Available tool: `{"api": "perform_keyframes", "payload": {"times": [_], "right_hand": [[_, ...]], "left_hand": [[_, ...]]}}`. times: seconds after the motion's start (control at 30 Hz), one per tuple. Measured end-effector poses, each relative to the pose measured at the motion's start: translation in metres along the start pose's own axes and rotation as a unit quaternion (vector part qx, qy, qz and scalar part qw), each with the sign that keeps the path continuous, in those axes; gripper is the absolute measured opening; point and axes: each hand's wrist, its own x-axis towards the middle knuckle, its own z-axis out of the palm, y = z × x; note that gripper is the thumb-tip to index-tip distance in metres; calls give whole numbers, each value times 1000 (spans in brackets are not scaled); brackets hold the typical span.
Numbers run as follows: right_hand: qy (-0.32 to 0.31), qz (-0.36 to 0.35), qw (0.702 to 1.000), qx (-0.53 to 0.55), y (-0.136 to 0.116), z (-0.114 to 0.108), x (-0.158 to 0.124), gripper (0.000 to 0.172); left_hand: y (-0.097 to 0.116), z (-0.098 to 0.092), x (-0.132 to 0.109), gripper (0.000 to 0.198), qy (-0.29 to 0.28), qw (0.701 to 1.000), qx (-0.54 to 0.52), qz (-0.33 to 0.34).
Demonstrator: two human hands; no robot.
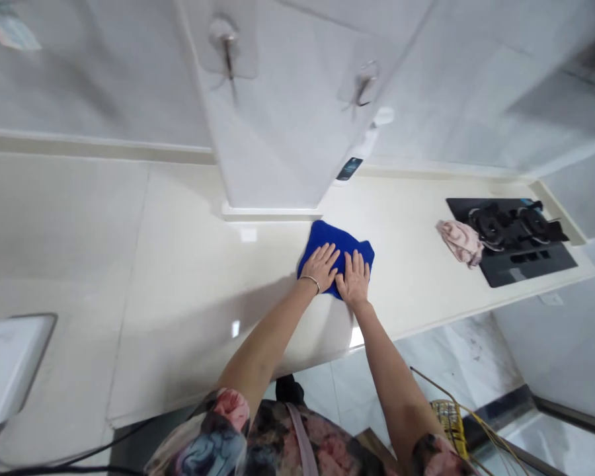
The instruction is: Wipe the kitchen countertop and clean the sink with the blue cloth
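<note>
A blue cloth [334, 237] lies spread on the cream countertop [188, 251], just in front of the corner of a wall pillar. Pressed flat on its left part is my left hand [320, 266], fingers stretched out, with a bracelet at the wrist. My right hand [355, 281] rests on the cloth's right part, its fingers also extended and slightly apart. The two hands are side by side, a small gap between them. Neither one grips the cloth; both lie on top of it.
A black gas stove [518, 238] is set into the counter at right, with a crumpled pink cloth [461, 241] against its left edge. A white box-like device [12, 363] with cables sits at far left. Hooks [228, 53] hang on the pillar. A yellow basket [449, 423] stands below.
</note>
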Motion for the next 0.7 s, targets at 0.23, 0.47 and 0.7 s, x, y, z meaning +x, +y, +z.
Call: {"api": "perform_keyframes", "payload": {"times": [0.23, 0.47, 0.7], "right_hand": [[-16, -150, 987, 48, -166, -16, 28, 75], [-66, -353, 926, 114, -321, -42, 35, 77], [-24, -438, 892, 111, -408, -27, 105, 65]], "left_hand": [[-104, -74, -104, 62, 90, 982, 9, -166], [-186, -140, -220, 64, 159, 927, 37, -337], [-270, -179, -220, 69, 167, 906, 18, -387]]}}
